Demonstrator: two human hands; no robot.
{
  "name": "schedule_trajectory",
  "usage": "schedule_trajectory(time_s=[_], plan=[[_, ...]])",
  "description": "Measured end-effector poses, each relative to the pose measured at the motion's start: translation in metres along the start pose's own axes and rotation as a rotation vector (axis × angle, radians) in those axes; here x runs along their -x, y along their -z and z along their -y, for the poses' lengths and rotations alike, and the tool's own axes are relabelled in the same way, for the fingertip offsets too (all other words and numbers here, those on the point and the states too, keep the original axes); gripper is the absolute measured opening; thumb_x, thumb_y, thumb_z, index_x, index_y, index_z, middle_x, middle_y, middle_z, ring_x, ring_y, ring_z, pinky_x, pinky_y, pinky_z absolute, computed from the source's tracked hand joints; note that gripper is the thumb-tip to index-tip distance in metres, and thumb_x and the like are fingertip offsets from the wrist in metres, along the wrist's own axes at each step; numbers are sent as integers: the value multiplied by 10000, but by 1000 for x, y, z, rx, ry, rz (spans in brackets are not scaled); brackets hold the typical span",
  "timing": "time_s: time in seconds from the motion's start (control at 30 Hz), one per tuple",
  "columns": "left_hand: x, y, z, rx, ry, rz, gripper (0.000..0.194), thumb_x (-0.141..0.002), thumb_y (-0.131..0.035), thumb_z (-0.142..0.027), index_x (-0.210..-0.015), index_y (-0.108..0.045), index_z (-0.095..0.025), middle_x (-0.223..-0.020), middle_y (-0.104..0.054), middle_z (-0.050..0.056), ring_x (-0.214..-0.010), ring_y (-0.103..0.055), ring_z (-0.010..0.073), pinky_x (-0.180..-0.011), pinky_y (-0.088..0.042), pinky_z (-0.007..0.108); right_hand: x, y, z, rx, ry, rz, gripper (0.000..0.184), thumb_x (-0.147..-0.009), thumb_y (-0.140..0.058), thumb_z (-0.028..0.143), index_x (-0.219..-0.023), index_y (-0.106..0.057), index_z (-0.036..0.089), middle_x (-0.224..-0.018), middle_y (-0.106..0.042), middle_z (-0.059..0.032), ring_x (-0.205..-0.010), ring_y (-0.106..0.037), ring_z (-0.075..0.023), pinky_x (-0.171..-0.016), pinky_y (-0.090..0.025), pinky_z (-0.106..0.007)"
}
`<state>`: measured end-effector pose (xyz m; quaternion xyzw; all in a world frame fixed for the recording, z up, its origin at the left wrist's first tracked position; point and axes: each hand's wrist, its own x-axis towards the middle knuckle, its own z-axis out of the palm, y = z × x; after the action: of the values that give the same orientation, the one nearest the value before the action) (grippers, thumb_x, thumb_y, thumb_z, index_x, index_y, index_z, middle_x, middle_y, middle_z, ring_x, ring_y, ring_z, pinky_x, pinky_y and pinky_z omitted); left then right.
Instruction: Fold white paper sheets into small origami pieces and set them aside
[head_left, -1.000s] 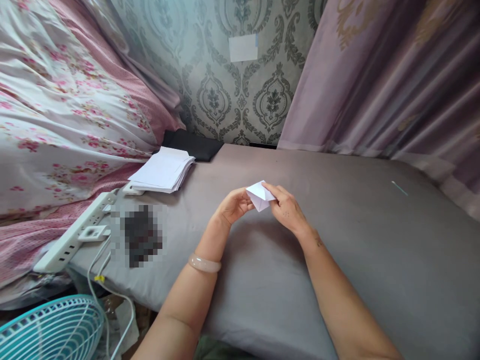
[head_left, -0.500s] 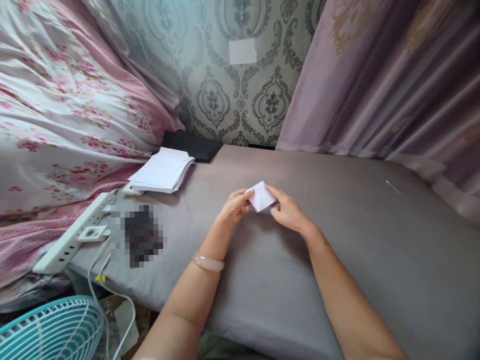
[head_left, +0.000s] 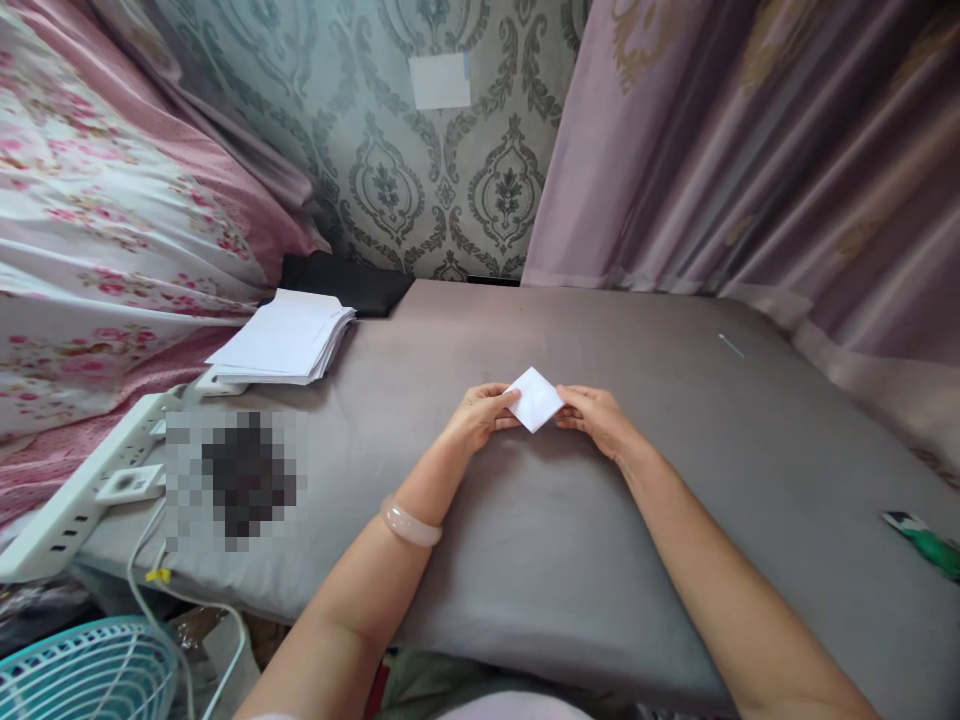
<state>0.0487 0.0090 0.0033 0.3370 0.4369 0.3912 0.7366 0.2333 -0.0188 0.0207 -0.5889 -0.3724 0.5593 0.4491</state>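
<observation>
A small folded square of white paper (head_left: 533, 400) is held up over the grey-covered table, one corner pointing away from me. My left hand (head_left: 484, 415) pinches its left corner, thumb on top and fingers beneath. At the opposite corner, my right hand (head_left: 592, 412) grips the paper between thumb and fingers. Crease lines show faintly on its upper face. A pale bangle (head_left: 410, 524) circles my left wrist.
A stack of white paper (head_left: 281, 338) lies at the back left, by a black folder-like item (head_left: 345, 285). A power strip (head_left: 90, 490) with cables runs along the left edge, above a teal fan (head_left: 86, 670). A green-handled object (head_left: 926, 543) lies at the right.
The view has swung to the right, bringing the green-handled object into sight. My right fingers have shifted from the paper's upper right edge to its right corner; both hands keep hold.
</observation>
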Motion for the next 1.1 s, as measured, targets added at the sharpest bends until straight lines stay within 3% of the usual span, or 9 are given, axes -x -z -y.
schedule_trajectory(time_s=[0.27,0.43,0.6,0.77,0.9,1.1], plan=[[-3,3,3,-203,5,-6,94,-810,-688,-179,-788,-660,-93,-727,-669,51,-605,-627,101,-647,-544,240,-4,7,-19,154,71,-59,125,-776,-656,241,-801,-732,145,-728,-717,-50,-595,-621,-107,-564,-526,-219],[-7,8,9,-569,-159,-68,154,-842,-607,-230,-856,-700,-109,-610,-598,6,-516,-507,75,-488,-394,180,-5,10,-30,374,118,-74,244,-808,-588,280,-946,-735,144,-727,-723,-57,-572,-624,-132,-566,-518,-259],[-4,7,6,-944,-311,-161,205,-834,-593,-281,-860,-738,-138,-724,-683,39,-667,-578,133,-594,-404,222,-2,5,-36,765,309,-212,218,-825,-549,265,-905,-741,199,-886,-744,-71,-803,-671,-198,-782,-502,-334],[-5,3,9,-1098,-378,-194,190,-851,-569,-239,-873,-741,-159,-791,-717,59,-740,-624,168,-689,-436,259,3,-3,-37,975,396,-273,247,-870,-498,243,-928,-731,184,-945,-706,-101,-851,-650,-213,-816,-468,-331],[-11,4,19,-1196,-450,-212,157,-856,-567,-214,-881,-713,-162,-862,-711,71,-780,-626,177,-734,-457,275,7,-7,-35,1091,372,-257,266,-912,-460,257,-987,-707,190,-976,-677,-104,-890,-630,-221,-791,-451,-323],[-6,1,21,-1373,-451,-226,112,-894,-543,-241,-926,-630,-180,-962,-663,81,-875,-609,191,-775,-470,294,12,-7,-33,1185,290,-288,269,-934,-436,326,-1019,-669,222,-1039,-635,-103,-869,-611,-246,-708,-445,-351]])
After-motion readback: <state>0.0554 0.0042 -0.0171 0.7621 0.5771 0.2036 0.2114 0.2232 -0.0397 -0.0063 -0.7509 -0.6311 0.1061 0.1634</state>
